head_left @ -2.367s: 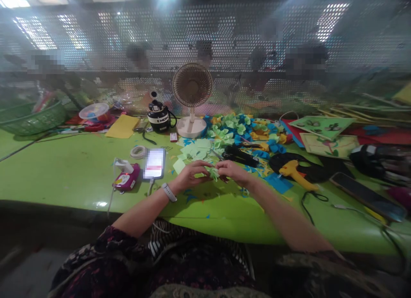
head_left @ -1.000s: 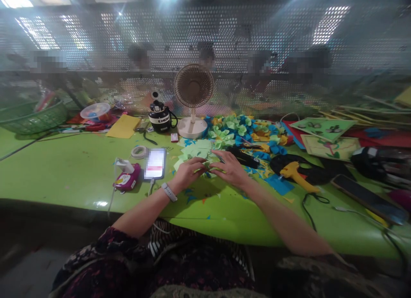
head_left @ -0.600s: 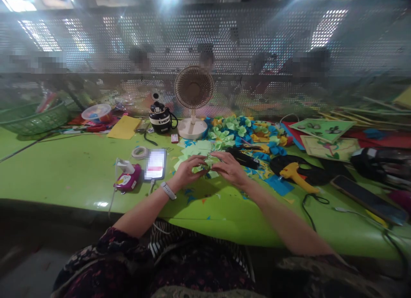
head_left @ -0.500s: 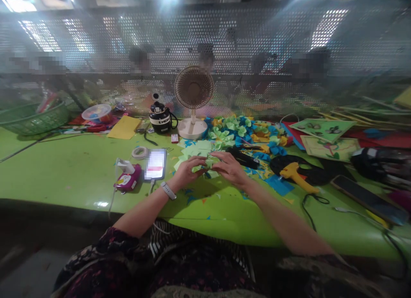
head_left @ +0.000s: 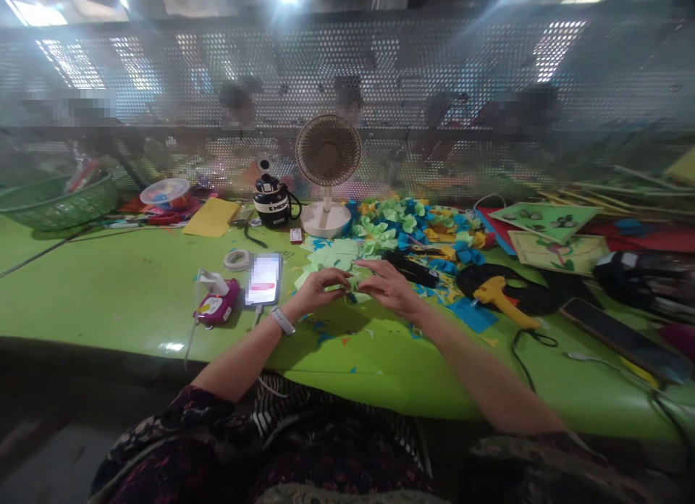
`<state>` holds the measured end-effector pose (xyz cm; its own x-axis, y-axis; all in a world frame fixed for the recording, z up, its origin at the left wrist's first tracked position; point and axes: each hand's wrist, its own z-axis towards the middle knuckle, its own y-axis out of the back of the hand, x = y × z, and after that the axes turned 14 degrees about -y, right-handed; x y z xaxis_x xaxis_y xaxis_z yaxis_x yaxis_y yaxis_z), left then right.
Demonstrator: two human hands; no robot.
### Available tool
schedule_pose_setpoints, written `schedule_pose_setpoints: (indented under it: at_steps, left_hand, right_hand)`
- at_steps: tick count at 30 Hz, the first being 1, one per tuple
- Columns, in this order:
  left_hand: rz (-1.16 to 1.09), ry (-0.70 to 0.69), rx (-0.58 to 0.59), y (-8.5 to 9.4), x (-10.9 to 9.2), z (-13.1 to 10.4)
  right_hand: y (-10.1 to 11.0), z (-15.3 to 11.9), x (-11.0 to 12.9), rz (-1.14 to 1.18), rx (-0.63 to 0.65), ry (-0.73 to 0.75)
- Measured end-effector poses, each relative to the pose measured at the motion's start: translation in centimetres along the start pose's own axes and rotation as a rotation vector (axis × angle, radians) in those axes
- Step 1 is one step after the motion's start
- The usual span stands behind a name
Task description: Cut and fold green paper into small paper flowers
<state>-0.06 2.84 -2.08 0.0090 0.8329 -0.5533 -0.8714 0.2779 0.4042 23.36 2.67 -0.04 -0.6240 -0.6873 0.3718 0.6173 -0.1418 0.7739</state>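
Note:
Between my two hands, above the green table [head_left: 163, 279], is a small piece of light green paper [head_left: 353, 279], partly covered by fingers. My left hand [head_left: 321, 288], with a white watch band at the wrist, pinches its left side. On the other side my right hand [head_left: 389, 288] curls round it with thumb and fingers bent. Just beyond them lie light green paper squares [head_left: 334, 253]. Behind these is a heap of folded paper flowers [head_left: 399, 221] in green, blue and yellow. A black stapler-like tool [head_left: 413, 268] rests right of my right hand.
A fan [head_left: 328, 153] and a black-and-white bottle [head_left: 271, 203] stand at the back. On the left are a phone [head_left: 263, 279], a tape roll [head_left: 237, 259] and a purple power block [head_left: 218, 305]. A yellow glue gun [head_left: 502, 301] and its cord lie right. A perforated screen [head_left: 190, 62] closes the far side.
My left hand has shifted slightly left and its fingers have drawn together. The gap between the hands is a little wider; the paper stays between them.

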Motion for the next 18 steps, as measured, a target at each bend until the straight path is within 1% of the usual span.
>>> schedule_pose_setpoints:
  at_steps: [4,8,10,13,16,18]
  left_hand:
    - [0.127,-0.103,0.033,0.1,-0.2,0.2]
    - [0.201,-0.19,0.092,0.1,0.2,0.0]
    - [0.216,-0.217,0.115,0.1,0.5,-0.2]
    - [0.228,-0.218,0.13,-0.1,0.6,-0.3]
    - [0.194,-0.179,0.065,-0.4,-0.1,-0.2]
    - [0.074,-0.094,-0.03,-0.4,-0.8,0.1]
  right_hand:
    - [0.0,0.1,-0.3,-0.015,-0.006,0.06]
    - [0.0,0.1,-0.4,-0.064,0.041,0.082]
    - [-0.1,0.1,-0.3,-0.085,0.042,0.098]
    - [-0.2,0.0,-0.3,-0.098,0.022,0.134]
    - [-0.1,-0.1,-0.2,-0.112,-0.011,0.132]
    - [0.0,-0.1,-0.2,-0.117,-0.056,0.112]
